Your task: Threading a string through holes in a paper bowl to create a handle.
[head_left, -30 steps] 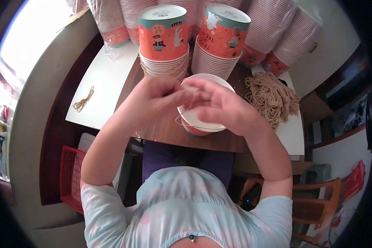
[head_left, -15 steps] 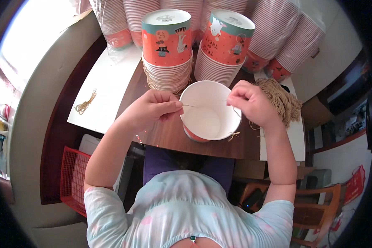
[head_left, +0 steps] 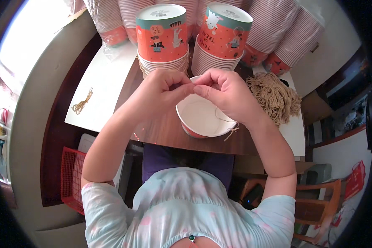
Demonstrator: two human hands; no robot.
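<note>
A white-lined paper bucket (head_left: 200, 118) with an orange outside stands on the brown table, its mouth facing up at me. Thin tan twine (head_left: 225, 118) is knotted at the near right of its rim and runs up across the opening. Above the bucket's far side, my left hand (head_left: 167, 89) and my right hand (head_left: 225, 93) meet with fingertips together, both pinching the twine. The fingers hide the exact spot where it is held.
Behind stand two stacks of upturned orange-and-teal buckets (head_left: 161, 39), the left one wrapped with twine. A heap of tan twine (head_left: 277, 97) lies at the right, a small bundle (head_left: 82, 102) at the left. Plastic-wrapped bucket stacks (head_left: 268, 27) line the back. A red basket (head_left: 73, 177) sits low at left.
Both hands were apart on either side of the bucket's mouth, each with an end of twine. They have come together above its far rim.
</note>
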